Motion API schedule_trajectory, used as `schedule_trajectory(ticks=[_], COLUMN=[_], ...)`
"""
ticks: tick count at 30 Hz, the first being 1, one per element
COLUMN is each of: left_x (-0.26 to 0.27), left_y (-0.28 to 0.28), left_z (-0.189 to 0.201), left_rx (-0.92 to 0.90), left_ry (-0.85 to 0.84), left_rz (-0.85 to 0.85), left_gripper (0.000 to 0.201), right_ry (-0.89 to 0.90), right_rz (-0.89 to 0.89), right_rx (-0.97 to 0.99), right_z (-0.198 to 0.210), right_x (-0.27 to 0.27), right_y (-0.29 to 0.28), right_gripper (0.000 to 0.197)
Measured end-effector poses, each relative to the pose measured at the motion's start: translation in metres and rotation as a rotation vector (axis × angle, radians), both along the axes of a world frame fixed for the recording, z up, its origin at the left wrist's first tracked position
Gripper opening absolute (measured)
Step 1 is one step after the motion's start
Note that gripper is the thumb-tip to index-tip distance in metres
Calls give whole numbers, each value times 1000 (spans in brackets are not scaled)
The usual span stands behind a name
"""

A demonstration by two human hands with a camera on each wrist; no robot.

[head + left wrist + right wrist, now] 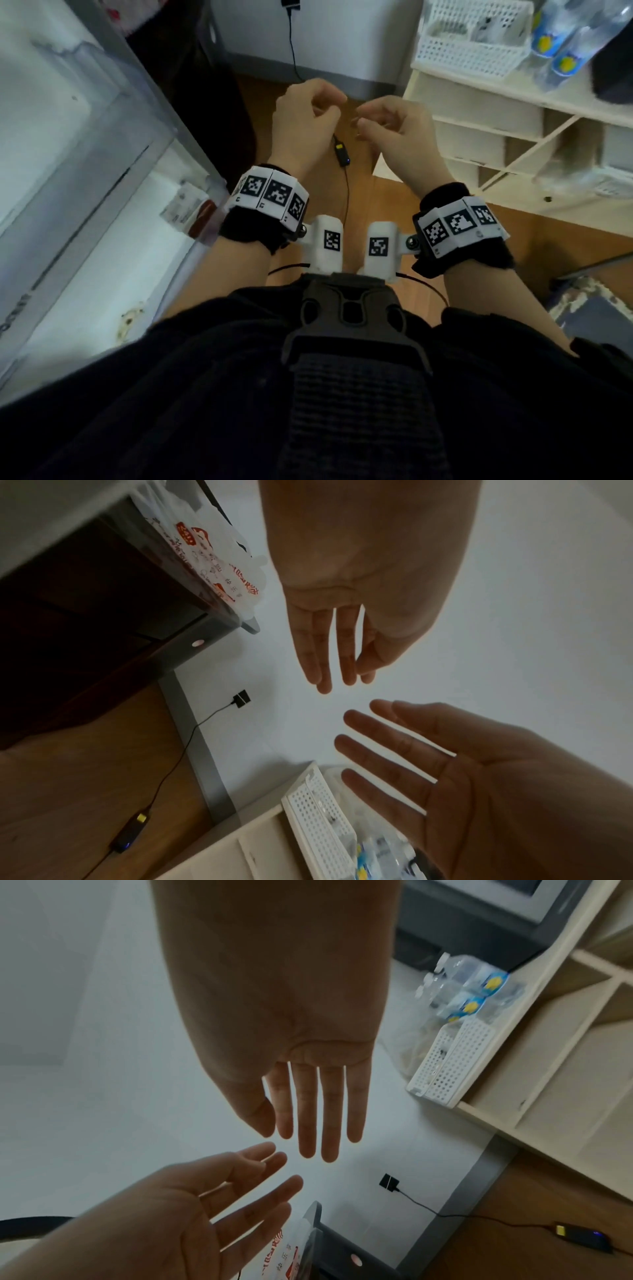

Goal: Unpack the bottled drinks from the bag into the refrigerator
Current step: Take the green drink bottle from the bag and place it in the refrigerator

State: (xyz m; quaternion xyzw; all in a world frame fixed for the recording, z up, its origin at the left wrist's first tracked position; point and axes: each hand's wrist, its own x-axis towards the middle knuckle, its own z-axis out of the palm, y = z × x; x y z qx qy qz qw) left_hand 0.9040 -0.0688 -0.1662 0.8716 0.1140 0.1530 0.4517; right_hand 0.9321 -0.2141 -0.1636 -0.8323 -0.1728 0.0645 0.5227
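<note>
Both hands hover side by side at waist height over the wooden floor and hold nothing. My left hand (322,109) and my right hand (373,123) have relaxed fingers. The wrist views show the left hand (329,647) and the right hand (315,1110) with straight, slightly spread fingers. Clear bottles (561,44) with blue and yellow labels stand on top of the white shelf unit at the far right, also seen as bottles (472,985). A white plastic bag (209,555) with red print sits on a dark table. The refrigerator (85,164) stands open on my left.
A white perforated basket (472,37) sits beside the bottles on the shelf unit (496,113). A black cable with a small device (342,157) lies on the floor between the hands. A packet (185,205) sits in the refrigerator's lower part.
</note>
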Motion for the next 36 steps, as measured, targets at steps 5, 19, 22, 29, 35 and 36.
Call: schedule_trajectory(ticks=[5, 19, 22, 29, 35, 36], left_x=[93, 232, 254, 282, 287, 287], left_y=[12, 151, 203, 300, 365, 376], left_z=[4, -18, -15, -7, -7, -7], left_rx=[-17, -179, -182, -265, -156, -142], left_ry=[36, 59, 51, 30, -44, -64], left_rz=[148, 544, 636, 864, 1117, 1147], left_gripper=[17, 19, 18, 19, 22, 23], right_ry=[-27, 7, 8, 80, 59, 53], right_rz=[134, 594, 692, 846, 969, 960], right_rx=[-51, -62, -72, -27, -13, 14], right_z=[-1, -16, -14, -9, -8, -8], right_x=[109, 302, 332, 382, 405, 408], right_y=[21, 191, 250, 367, 466, 481], right_gripper=[19, 20, 20, 16, 16, 16])
